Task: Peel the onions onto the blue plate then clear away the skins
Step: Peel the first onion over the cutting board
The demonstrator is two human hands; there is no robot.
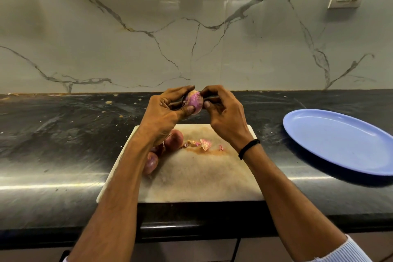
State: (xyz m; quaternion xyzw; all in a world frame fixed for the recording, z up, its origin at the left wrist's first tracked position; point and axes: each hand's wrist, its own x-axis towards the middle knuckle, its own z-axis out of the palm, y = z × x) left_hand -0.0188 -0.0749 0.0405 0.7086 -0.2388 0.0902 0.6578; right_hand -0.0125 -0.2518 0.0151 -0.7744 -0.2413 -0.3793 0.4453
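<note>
- Head view: your left hand grips the small purple half-peeled onion above the stained white chopping board — right hand pinches its right side.
- Likely light, firm, slippery where bare; hold it by the ends.

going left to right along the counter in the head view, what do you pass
unpeeled onions on the left part of the cutting board → onion skins near its middle → blue plate. The held onion sits above the skins in the picture, so it is left out.
</note>
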